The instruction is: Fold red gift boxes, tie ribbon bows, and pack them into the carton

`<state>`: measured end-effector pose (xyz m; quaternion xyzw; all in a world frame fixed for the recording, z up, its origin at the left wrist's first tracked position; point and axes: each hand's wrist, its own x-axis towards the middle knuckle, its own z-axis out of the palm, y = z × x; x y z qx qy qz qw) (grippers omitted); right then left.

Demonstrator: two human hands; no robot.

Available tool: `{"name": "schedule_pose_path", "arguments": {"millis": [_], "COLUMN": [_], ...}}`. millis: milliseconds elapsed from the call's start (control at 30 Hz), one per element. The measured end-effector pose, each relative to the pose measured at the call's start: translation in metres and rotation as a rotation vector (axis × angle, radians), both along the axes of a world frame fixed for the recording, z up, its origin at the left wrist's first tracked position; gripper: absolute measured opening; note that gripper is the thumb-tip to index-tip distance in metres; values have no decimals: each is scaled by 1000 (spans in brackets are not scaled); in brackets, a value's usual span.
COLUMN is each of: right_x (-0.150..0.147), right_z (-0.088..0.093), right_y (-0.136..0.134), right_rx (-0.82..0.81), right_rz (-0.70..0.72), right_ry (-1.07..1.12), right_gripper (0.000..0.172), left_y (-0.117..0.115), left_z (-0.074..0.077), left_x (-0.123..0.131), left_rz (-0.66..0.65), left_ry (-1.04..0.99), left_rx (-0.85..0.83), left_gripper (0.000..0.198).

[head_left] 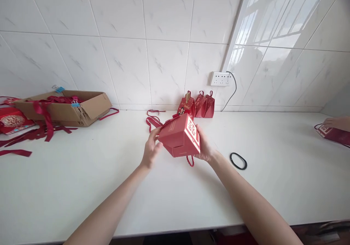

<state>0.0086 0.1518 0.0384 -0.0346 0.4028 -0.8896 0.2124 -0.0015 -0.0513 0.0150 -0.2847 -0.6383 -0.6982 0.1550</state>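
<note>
Between my two hands, raised over the white table, a red gift box (179, 133) is held tilted, its white-patterned panel facing right. My left hand (151, 148) grips its left end, with the thumb along the near side. Wrapped round the right end, my right hand (203, 146) is partly hidden behind the box. A twisted red cord handle (190, 161) hangs below it, and more cord lies along its top edge. Just behind the box, a loose red ribbon (154, 122) lies on the table.
Several small red boxes (201, 106) with ribbon loops stand by the tiled wall, under a power strip (220, 78). A cardboard box (82, 110) of red ribbons sits at left. A black ring-shaped band (238, 161) lies at right. Another person's hand (337, 123) rests on a red box (330, 133) far right.
</note>
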Motion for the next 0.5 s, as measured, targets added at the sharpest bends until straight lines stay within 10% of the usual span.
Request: {"name": "schedule_pose_path", "arguments": {"millis": [500], "right_x": [19], "right_z": [-1], "right_y": [-37], "right_rx": [-148], "right_rz": [-81], "right_ry": [-60], "right_gripper": [46], "left_y": [11], "left_z": [7], "left_x": [14], "left_rz": [57], "left_ry": [-24], "left_rx": [-145], "left_gripper": [73]}}
